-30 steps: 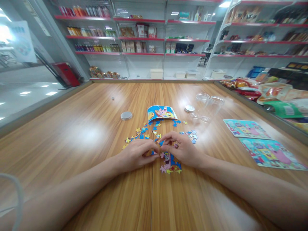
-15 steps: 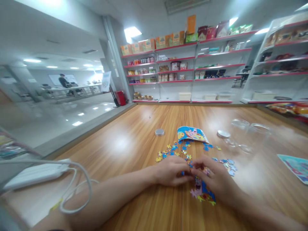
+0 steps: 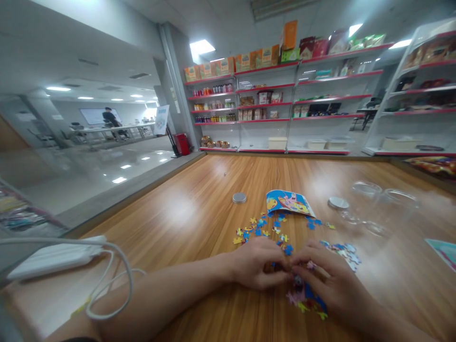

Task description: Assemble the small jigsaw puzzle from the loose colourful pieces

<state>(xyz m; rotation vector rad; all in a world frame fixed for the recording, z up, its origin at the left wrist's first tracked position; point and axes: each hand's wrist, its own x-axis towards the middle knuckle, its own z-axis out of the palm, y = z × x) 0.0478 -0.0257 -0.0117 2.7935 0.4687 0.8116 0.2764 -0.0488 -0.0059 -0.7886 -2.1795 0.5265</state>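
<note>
My left hand (image 3: 261,263) is closed, fingertips pinched together, with a bit of a blue jigsaw piece (image 3: 274,265) showing between its fingers. My right hand (image 3: 331,280) bends over a partly joined jigsaw (image 3: 296,298) with pink, blue and yellow areas. Its thumb and fingers close at the jigsaw's upper edge, meeting the left fingertips; what lies right between them is mostly hidden. Loose jigsaw pieces (image 3: 257,229) are scattered beyond the left hand, and paler pieces (image 3: 351,255) lie beyond the right. A slightly curled cartoon picture sheet (image 3: 290,203) lies behind them.
Two clear jars (image 3: 392,209) stand at the right, near a silver lid (image 3: 338,203). Another lid (image 3: 239,197) lies left of the picture sheet. A white cable (image 3: 131,280) loops by my left forearm, beside a white device (image 3: 57,259). Stocked shelves (image 3: 263,121) stand behind the table.
The view has shifted slightly, so things sit a little lower and farther right. Both hands stay together at the jigsaw; a blue piece now shows more plainly between and beyond them.
</note>
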